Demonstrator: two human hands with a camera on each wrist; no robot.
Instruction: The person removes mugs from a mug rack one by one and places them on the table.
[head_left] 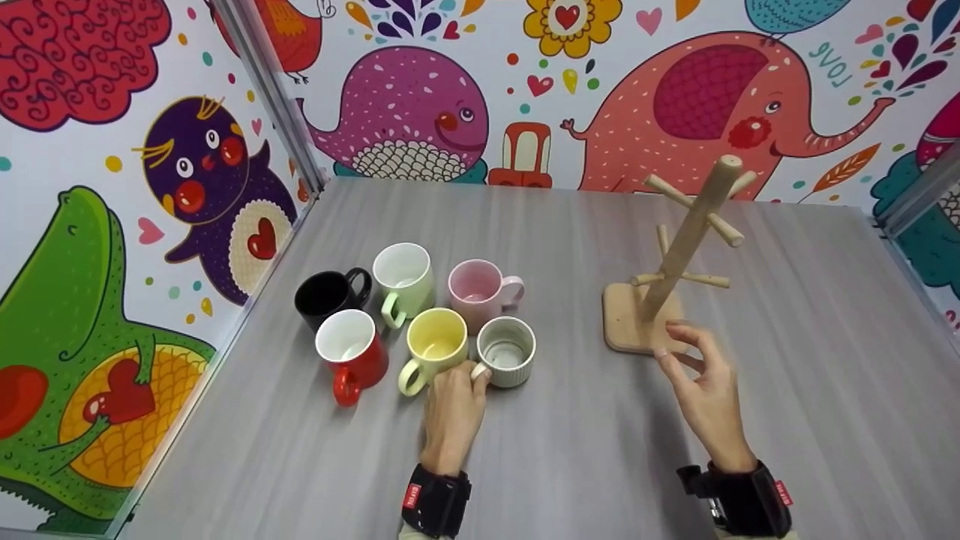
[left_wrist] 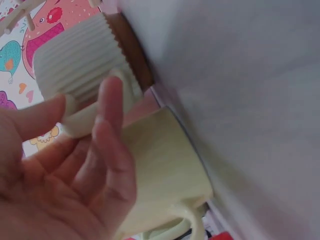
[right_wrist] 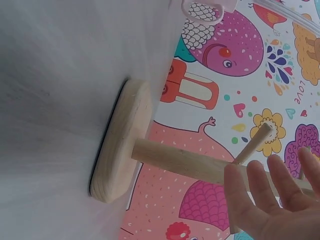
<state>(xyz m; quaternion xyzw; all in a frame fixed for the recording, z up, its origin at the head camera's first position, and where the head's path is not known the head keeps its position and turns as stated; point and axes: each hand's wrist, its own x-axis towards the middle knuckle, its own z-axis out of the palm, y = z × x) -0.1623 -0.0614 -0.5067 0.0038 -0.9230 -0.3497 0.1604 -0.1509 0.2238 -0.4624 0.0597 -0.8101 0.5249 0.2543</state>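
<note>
Left hand [head_left: 454, 409] pinching white ribbed mug [head_left: 506, 351] handle; right hand [head_left: 705, 390] relaxed, empty, beside mug tree [head_left: 679, 255]

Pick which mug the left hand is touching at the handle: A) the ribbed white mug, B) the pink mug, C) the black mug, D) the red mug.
A: in the head view the left hand has its fingers at the handle of the ribbed white mug, next to the yellow mug; the left wrist view shows fingers on that handle.
</note>
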